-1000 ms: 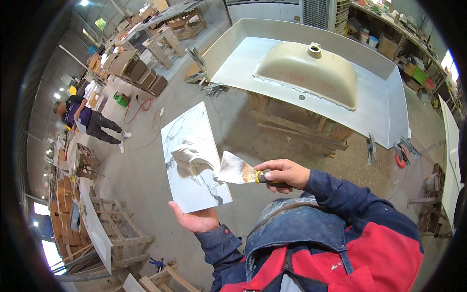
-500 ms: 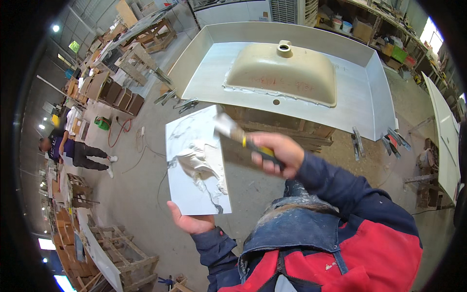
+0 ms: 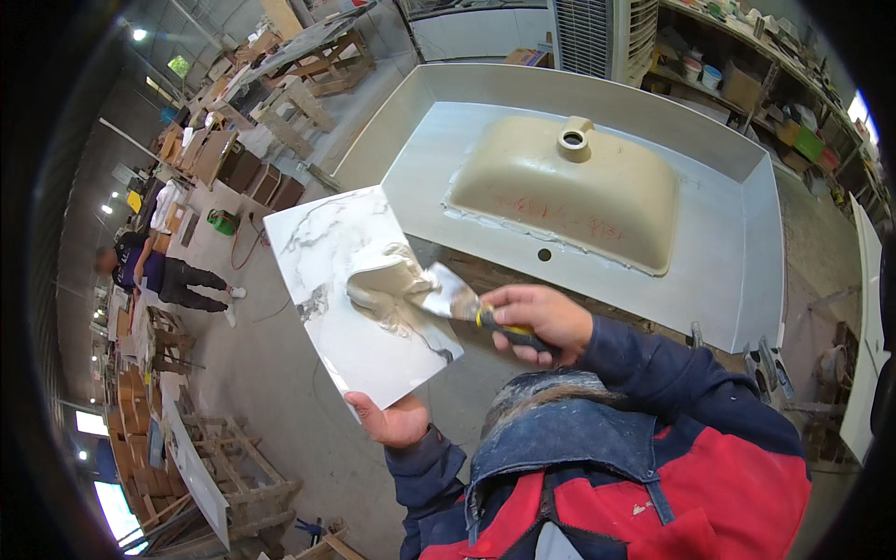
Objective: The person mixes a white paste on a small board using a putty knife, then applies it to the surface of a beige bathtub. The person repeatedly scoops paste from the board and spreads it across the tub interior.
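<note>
My left hand (image 3: pixel 392 418) grips the near edge of a white marble-patterned tile (image 3: pixel 322 238), thumb on top and the other fingers hidden beneath. A thick heap of cream putty (image 3: pixel 385 280) lies on the tile's middle. In my right hand (image 3: pixel 543 322) is a putty knife (image 3: pixel 457 301) with a black and yellow handle, the fingers wrapped round it. Its metal blade touches the right side of the putty heap. Beyond the tile, an upturned beige sink basin (image 3: pixel 569 196) sits on the underside of a pale countertop (image 3: pixel 425 163) with raised sides.
Metal spring clamps (image 3: pixel 770 366) stand at the countertop's near right edge. A pale panel (image 3: pixel 868 327) leans at far right. Shelves (image 3: pixel 737 79) with buckets and boxes are at the back right. Another person (image 3: pixel 168 271) stands at the left among wooden racks.
The knife has come down onto the putty, gathering the heap into a more rounded mound. The tile has turned counterclockwise, its far end swinging left. The whole view has shifted.
</note>
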`<state>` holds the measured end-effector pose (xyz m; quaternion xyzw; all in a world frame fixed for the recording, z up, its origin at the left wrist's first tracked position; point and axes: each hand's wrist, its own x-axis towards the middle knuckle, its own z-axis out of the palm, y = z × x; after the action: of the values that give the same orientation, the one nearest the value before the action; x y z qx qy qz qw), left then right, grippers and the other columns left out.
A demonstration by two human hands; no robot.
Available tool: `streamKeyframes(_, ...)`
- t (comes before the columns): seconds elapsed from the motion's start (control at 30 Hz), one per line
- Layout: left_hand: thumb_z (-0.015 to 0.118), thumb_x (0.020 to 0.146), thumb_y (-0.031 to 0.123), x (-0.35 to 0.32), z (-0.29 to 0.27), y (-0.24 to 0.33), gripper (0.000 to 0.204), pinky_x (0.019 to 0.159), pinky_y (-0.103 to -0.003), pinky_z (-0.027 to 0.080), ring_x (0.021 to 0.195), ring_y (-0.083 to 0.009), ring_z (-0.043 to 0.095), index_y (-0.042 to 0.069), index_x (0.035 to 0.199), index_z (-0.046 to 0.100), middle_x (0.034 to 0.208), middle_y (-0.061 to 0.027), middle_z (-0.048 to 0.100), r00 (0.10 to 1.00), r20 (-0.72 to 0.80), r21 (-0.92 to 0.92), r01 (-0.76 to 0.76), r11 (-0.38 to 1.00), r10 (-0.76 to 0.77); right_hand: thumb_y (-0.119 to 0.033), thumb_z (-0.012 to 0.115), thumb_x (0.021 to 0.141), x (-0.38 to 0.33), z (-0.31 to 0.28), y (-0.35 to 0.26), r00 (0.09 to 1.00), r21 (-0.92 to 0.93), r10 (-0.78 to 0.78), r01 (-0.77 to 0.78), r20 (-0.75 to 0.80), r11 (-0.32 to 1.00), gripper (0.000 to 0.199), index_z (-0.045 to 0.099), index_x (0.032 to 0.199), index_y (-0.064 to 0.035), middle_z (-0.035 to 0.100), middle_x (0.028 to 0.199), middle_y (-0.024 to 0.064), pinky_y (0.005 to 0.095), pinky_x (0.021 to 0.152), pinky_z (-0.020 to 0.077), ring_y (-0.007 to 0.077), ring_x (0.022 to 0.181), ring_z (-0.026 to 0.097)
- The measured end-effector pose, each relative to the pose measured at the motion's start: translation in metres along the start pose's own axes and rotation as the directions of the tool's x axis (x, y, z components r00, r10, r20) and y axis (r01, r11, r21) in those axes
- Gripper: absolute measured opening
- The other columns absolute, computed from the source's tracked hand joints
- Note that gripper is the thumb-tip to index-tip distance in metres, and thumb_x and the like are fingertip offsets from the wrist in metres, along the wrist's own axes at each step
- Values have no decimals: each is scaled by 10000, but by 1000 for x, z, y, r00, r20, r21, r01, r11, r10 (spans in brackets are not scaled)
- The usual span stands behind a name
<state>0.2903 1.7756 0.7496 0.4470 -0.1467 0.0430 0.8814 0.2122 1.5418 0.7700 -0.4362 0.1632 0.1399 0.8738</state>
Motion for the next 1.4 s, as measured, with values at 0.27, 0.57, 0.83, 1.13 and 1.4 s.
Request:
streamKeyframes(0.27,432,1039,532,34,-13,-8,721,1088,-458,417,1297,-322,531,-36,1481,383,1441,-157,521,917,265,-46,322,946,-299,-140,590,956,19,-70,-137,994,-581,81,-24,71,814,395,541,1341,-71,682,772,52,228,345,356,74,425,503)
streamKeyframes(0.57,386,1068,470,96,-1,-74,647,1078,-431,437,1262,-295,567,-53,1448,426,1394,-168,563,768,366,-31,574,818,-525,-158,654,884,81,-53,-243,966,-971,248,14,75,240,385,676,1267,-123,714,791,28,231,380,406,85,480,572)
streamKeyframes(0.83,445,1079,379,193,28,-142,541,1033,-379,450,1204,-236,593,-48,1411,481,1345,-129,599,708,284,-14,677,736,-646,-220,741,755,185,63,-251,947,-713,276,308,165,-629,220,787,930,-96,739,826,121,431,638,559,303,744,712)
streamKeyframes(1.13,426,1049,500,308,27,-198,634,1069,-457,441,1289,-283,545,35,1479,428,1446,-104,534,676,261,-365,730,578,-689,-109,660,777,183,54,-332,906,-615,-208,70,369,-785,142,758,877,-82,677,747,137,433,697,550,318,764,689)
streamKeyframes(1.4,458,1028,526,368,63,-229,678,1063,-459,442,1286,-292,535,55,1510,388,1457,-109,512,795,276,-459,603,652,-540,-171,533,996,163,-5,-252,851,-314,-167,2,-498,949,357,534,1332,-53,676,846,73,241,398,451,118,519,614)
